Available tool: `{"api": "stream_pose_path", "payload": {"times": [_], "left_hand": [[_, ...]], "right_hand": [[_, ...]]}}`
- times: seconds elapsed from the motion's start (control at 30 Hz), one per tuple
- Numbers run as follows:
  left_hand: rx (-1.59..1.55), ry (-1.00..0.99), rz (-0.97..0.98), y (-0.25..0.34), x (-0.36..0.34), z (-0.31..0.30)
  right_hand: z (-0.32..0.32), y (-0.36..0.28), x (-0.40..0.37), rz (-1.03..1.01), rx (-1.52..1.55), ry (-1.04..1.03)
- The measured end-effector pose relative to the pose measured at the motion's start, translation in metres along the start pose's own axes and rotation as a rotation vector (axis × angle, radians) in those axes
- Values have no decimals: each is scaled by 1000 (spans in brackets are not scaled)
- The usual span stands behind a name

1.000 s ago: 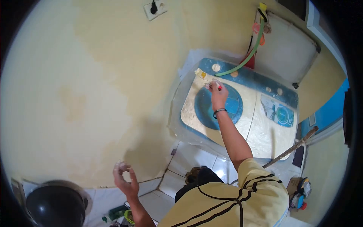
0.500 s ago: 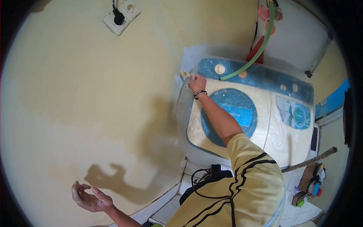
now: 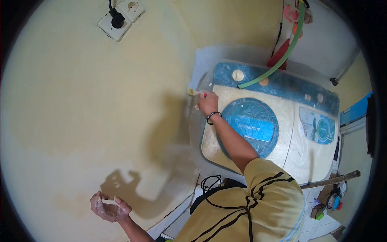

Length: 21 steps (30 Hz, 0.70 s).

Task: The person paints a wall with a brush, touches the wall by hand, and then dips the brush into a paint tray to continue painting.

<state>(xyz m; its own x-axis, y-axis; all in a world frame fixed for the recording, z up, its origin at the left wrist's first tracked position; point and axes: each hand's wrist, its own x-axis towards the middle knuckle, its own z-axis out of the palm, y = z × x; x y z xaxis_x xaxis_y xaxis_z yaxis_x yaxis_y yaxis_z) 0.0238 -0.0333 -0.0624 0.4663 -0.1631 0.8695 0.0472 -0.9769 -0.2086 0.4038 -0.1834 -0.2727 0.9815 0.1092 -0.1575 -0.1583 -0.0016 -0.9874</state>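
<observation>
My right hand (image 3: 208,103), with a dark bracelet at the wrist, grips a small brush-like tool (image 3: 192,92). Its pale yellowish end is at the wall beside the washing machine (image 3: 298,149), and a red spot shows at my fingers. That forearm passes over the machine's round blue lid (image 3: 252,127). At the lower left, in front of the yellowish wall (image 3: 92,101), my left hand (image 3: 109,209) is palm up, with curled fingers apart from the thumb. Whitish residue covers its palm and fingers, and no distinct object shows in it.
A green hose (image 3: 282,62) hangs onto the machine's control panel. A black plug (image 3: 117,19) sits in a wall socket at the upper left. Black cable (image 3: 210,183) lies low by the wall. A wooden stick (image 3: 334,179) and small items are at the lower right.
My right hand and the tool have moved slightly down the wall edge. My left hand has shifted right, its fingers more curled. The whole view has shifted a little.
</observation>
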Motion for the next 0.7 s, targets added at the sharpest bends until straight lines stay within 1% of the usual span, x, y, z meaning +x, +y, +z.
{"api": "stream_pose_path", "payload": {"times": [0.03,0.07,0.1,0.13,0.2,0.27,0.3,0.33,0.4,0.5,0.53,0.6,0.63,0.7], "left_hand": [[7,-19,-6,0,0,1],[13,-39,-10,0,1,3],[-12,-19,28,0,4,7],[-11,-15,35,0,3,8],[-10,-87,45,-2,2,10],[4,-57,73,-3,3,13],[15,-82,76,-5,2,12],[27,-107,79,-7,0,12],[5,-128,102,-10,0,13],[-27,-137,98,-17,-14,19],[-35,-127,85,-20,-19,20],[-51,-123,69,-25,-24,21],[-68,-120,58,-27,-25,21],[-50,-124,80,-29,-23,20]], "right_hand": [[0,3,9,-3,2,-2],[3,10,24,-94,-128,71],[8,18,40,-186,-255,148],[16,27,54,-188,-249,151],[34,30,71,-401,-473,406],[41,27,70,-376,-479,381],[43,26,67,-349,-491,350],[47,40,69,-347,-489,350],[54,64,72,-268,-433,175],[30,40,29,-307,-384,182],[23,29,28,-312,-388,181],[16,14,29,-49,-162,91],[19,12,36,-50,-159,94],[28,9,53,-278,-304,292]]}}
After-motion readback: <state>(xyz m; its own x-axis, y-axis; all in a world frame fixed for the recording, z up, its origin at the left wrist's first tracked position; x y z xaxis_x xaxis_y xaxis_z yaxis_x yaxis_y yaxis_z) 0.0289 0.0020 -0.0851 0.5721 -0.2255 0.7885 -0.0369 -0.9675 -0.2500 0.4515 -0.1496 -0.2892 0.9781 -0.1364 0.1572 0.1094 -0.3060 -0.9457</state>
